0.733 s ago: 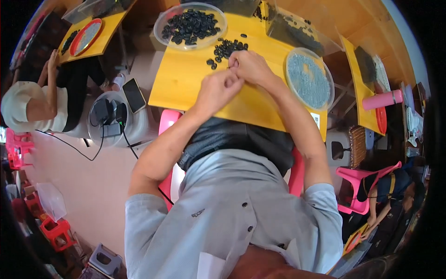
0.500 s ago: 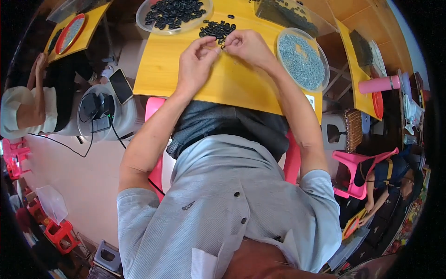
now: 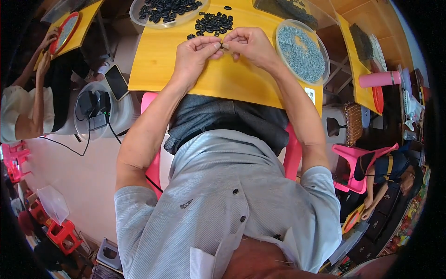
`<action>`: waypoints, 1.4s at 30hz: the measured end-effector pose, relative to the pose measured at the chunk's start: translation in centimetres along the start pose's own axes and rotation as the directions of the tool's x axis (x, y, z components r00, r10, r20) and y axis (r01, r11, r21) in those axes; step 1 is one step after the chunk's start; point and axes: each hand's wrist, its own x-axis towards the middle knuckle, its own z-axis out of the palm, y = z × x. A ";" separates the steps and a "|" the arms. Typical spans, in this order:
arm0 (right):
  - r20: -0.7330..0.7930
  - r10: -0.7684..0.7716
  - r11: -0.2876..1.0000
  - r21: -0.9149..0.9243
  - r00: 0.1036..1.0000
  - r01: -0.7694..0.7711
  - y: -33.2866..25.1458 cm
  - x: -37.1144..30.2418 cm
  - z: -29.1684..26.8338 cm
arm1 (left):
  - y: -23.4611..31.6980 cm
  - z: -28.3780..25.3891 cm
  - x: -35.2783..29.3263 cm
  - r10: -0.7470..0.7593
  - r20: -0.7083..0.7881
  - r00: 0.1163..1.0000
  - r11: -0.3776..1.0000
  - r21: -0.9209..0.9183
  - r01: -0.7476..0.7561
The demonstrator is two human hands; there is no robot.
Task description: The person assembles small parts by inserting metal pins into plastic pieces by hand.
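Left hand [image 3: 191,61] was drawn into a narrow pinch, its thumb and fingertips meeting those of the right hand [image 3: 253,48], which was pinched just as closely. Between them was a small dark piece [image 3: 222,45], too small and too covered by the fingers for its shape to be told. Both hands were over the smooth, yellow, flat surface [image 3: 155,60].

Just beyond the fingertips lay a loose pile of small, glossy, black, ring-like pieces [image 3: 216,22], with one separate black oval piece [image 3: 227,8] farther back. A round, shallow, clear plastic tub [image 3: 137,21] of similar black pieces stood to the left, partly cut off by the upper edge of the view. To the right, near the right forearm, stood another round, clear plastic tub [image 3: 327,69], filled with slender silver-grey metal pieces [image 3: 304,60] around a bare patch. Behind it was a clear, straight-sided plastic bin [image 3: 283,13] with dark contents. A white printed label [image 3: 310,95] was on the surface's near right corner.
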 end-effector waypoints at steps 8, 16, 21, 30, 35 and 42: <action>-0.055 -0.127 0.696 -0.717 0.990 0.050 0.3 -0.7 -1.1 | -0.1 -0.1 0.0 -0.001 -0.099 0.995 1.000 0.017 0.003; -0.004 -0.185 0.604 -0.789 0.983 0.111 0.9 -1.0 -0.3 | -0.3 -0.3 0.1 0.043 -0.081 0.996 0.980 0.196 -0.026; 0.017 -0.169 0.526 -0.844 0.985 0.105 0.9 -0.8 0.0 | -0.4 -0.1 0.0 0.039 -0.055 0.998 0.969 0.245 -0.025; -0.032 -0.223 0.690 -0.711 0.974 0.134 -0.3 -1.3 0.2 | -0.7 0.0 0.0 0.042 -0.011 0.999 0.962 0.269 -0.038; -0.013 -0.260 0.693 -0.698 0.966 0.177 0.0 -1.3 0.2 | -1.1 0.1 0.0 0.064 0.016 0.998 0.930 0.362 -0.066; -0.010 -0.270 0.715 -0.672 0.963 0.193 -0.2 -1.3 0.4 | -1.1 0.2 -0.1 0.112 0.013 0.994 0.904 0.414 -0.108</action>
